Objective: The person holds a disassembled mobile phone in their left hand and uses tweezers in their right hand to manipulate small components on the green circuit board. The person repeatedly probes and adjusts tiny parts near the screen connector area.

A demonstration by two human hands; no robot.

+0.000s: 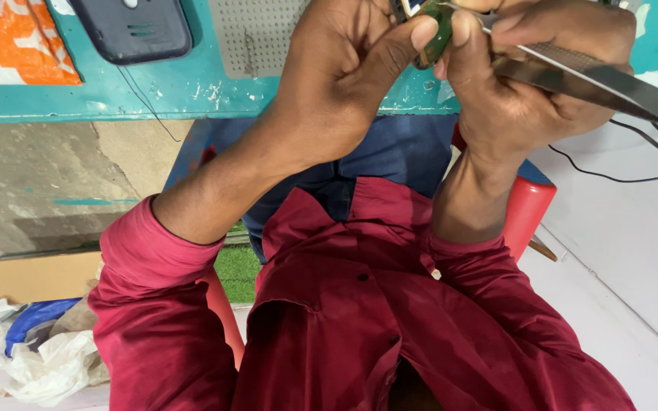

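Note:
My left hand (344, 68) pinches a small green circuit board (437, 34) between thumb and fingers at the top of the head view. My right hand (527, 76) grips metal tweezers (595, 76) whose long silver shaft runs out to the right, and its fingertips also touch the green board. Both hands meet above the edge of a chipped teal workbench (116, 91). Where the tweezer tips touch is hidden by my fingers. I wear a dark red shirt with rolled sleeves.
A dark blue phone-like device (135, 27) and a grey perforated mat (253, 34) lie on the bench. Black wires (626, 175) trail at the right. A red plastic stool (531, 205) is under me. Crumpled plastic bags (39, 350) and cardboard (32, 278) lie on the floor at lower left.

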